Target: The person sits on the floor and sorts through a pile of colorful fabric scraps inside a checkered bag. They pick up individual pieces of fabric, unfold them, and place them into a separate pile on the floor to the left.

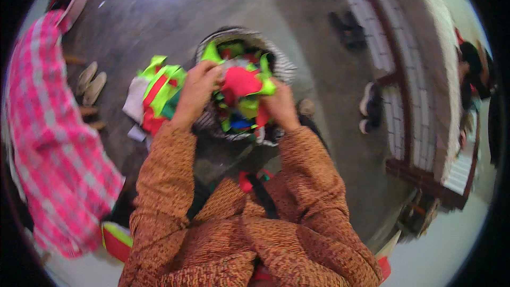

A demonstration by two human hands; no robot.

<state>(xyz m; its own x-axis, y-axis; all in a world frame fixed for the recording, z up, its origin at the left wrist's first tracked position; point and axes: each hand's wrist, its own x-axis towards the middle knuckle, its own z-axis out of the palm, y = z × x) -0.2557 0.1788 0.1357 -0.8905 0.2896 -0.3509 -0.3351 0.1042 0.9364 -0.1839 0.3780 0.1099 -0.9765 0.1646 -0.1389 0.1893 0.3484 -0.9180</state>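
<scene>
Held over a round, striped container is a red and neon-green cloth piece, pinched between my two hands. My left hand grips its left side with fingers closed. On the other side my right hand closes round the green edge, its fingertips partly hidden. Below the piece, many-coloured cloth scraps fill the container, with green, blue, red and yellow showing. A heap of neon-green, red and white cloth lies on the floor beside my left forearm.
A pink checked cloth drapes over furniture on the left, with a pink basin at its far end. Beige shoes stand beside it. On the right are dark sandals, dark shoes and a low brick wall.
</scene>
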